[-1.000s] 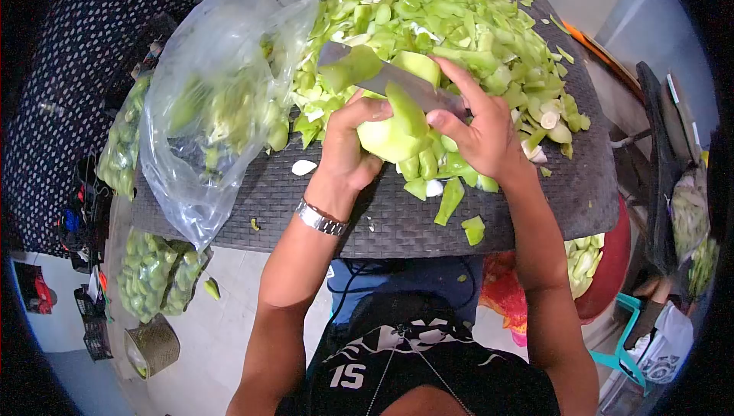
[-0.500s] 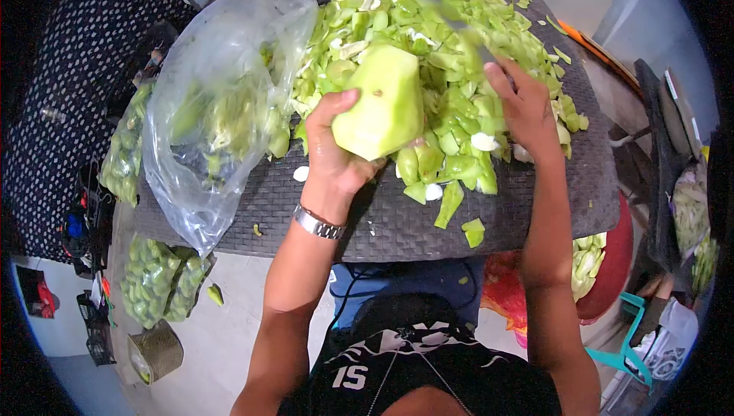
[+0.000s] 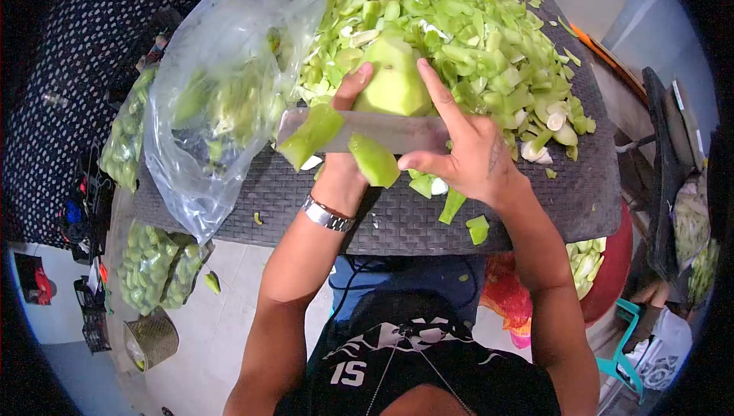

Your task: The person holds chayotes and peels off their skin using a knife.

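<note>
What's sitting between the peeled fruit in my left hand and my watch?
In the head view, the knife blade crosses between the fruit and the watch, along with peel and part of your left hand.

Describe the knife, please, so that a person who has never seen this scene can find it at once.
On the dark woven table rises a big green heap. At the heap's near edge, the right hand holds the knife, close to the pale fruit. It is the only broad, flat, grey blade among these green things, partly covered by two peels.
</note>
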The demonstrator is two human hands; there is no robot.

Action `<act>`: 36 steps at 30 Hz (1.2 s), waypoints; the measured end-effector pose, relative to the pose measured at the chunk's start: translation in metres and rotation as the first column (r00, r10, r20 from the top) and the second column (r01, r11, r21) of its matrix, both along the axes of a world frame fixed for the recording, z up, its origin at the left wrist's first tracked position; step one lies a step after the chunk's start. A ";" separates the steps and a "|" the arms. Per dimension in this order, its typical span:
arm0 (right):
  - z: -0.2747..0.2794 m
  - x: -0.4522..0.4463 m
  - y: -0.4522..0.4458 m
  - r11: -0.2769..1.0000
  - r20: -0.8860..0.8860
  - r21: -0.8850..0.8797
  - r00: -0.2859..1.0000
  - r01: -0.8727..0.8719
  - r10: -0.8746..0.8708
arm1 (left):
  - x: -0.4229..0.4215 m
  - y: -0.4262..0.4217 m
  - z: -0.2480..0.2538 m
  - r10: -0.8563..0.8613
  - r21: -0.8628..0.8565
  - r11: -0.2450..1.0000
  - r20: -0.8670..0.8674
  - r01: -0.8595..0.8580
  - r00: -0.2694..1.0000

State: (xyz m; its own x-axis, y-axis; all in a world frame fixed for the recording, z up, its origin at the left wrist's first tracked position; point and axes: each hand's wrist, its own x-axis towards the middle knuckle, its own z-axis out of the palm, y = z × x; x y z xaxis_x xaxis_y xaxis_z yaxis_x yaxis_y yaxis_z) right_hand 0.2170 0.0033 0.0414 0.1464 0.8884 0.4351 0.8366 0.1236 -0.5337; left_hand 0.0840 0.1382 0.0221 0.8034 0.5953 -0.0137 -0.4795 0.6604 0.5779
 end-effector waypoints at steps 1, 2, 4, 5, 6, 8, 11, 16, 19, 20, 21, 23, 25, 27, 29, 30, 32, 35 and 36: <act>-0.001 -0.001 0.001 1.000 0.028 0.017 1.000 -0.005 0.004 | 0.001 0.001 -0.003 0.016 0.010 1.000 -0.007 -0.016 1.000; -0.002 -0.001 0.001 0.999 0.055 0.032 0.998 -0.009 0.007 | 0.001 0.001 -0.004 0.032 0.019 0.999 -0.015 -0.032 0.999; -0.002 -0.001 0.001 1.000 0.051 0.011 0.999 0.006 -0.007 | 0.002 0.001 -0.011 0.078 0.043 0.996 -0.047 -0.076 0.996; -0.002 -0.001 0.001 1.000 0.052 0.002 0.999 0.013 -0.013 | 0.002 0.002 -0.016 0.111 0.060 0.992 -0.068 -0.107 0.992; -0.002 0.000 0.001 1.000 0.052 -0.007 0.998 0.019 -0.019 | 0.002 0.001 -0.016 0.144 0.077 0.988 -0.088 -0.137 0.986; -0.002 0.003 0.002 0.999 0.056 -0.027 0.998 0.027 -0.025 | -0.001 -0.002 -0.012 0.114 0.035 0.993 -0.042 -0.113 0.993; 0.000 0.010 0.002 0.997 0.046 -0.073 0.999 0.020 -0.016 | 0.000 -0.004 -0.005 0.129 0.017 0.992 -0.045 -0.128 0.991; 0.008 0.015 0.000 0.998 -0.012 -0.057 0.999 -0.031 0.030 | -0.003 -0.007 -0.007 0.236 -0.025 0.971 -0.087 -0.238 0.968; 0.002 0.022 0.001 0.999 0.004 0.026 0.999 -0.043 0.043 | -0.003 -0.007 -0.011 0.230 -0.103 0.967 -0.058 -0.235 0.972; -0.001 0.025 0.001 0.997 0.023 0.056 0.999 -0.045 0.044 | -0.004 -0.006 -0.011 0.221 -0.110 0.968 -0.063 -0.226 0.973; 0.001 0.026 0.001 0.999 0.021 0.025 0.999 -0.043 0.043 | -0.004 -0.006 -0.010 0.215 -0.116 0.968 -0.067 -0.222 0.974; 0.004 0.030 -0.001 0.999 0.015 -0.034 0.999 -0.042 0.042 | -0.001 -0.004 -0.004 0.208 -0.066 0.975 -0.062 -0.212 0.976; 0.005 0.046 -0.001 0.988 -0.080 -0.123 0.991 0.095 -0.105 | -0.003 -0.005 0.003 0.147 -0.028 0.988 -0.071 -0.149 0.987; 0.003 0.068 0.000 0.963 -0.180 -0.191 0.958 0.190 -0.224 | -0.011 -0.006 0.010 0.027 0.002 1.000 -0.083 -0.027 0.996; -0.011 0.081 0.004 0.949 -0.321 -0.205 0.899 0.240 -0.297 | -0.008 -0.009 0.016 0.073 -0.019 0.997 -0.102 -0.075 0.992; -0.014 0.080 0.007 0.942 -0.405 -0.194 0.853 0.273 -0.330 | -0.007 -0.009 0.019 0.092 -0.023 0.995 -0.113 -0.095 0.989; -0.009 0.077 0.007 0.919 -0.434 -0.273 0.817 0.283 -0.381 | -0.005 -0.007 0.019 0.132 -0.048 0.989 -0.121 -0.139 0.984; -0.001 0.053 0.006 0.947 -0.345 -0.215 0.889 0.238 -0.302 | -0.003 -0.003 0.015 0.159 -0.074 0.983 -0.130 -0.169 0.979; 0.002 0.044 0.005 0.964 -0.284 -0.167 0.926 0.208 -0.249 | -0.003 -0.004 0.015 0.160 -0.058 0.984 -0.147 -0.170 0.976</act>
State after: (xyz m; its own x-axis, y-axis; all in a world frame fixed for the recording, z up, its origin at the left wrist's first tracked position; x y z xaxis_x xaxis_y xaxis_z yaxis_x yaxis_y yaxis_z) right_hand 0.2612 0.0085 0.0430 0.4571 0.8616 0.2205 0.6320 -0.1403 -0.7622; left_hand 0.0806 0.1342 0.0374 0.6808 0.7134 -0.1660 -0.5024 0.6198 0.6029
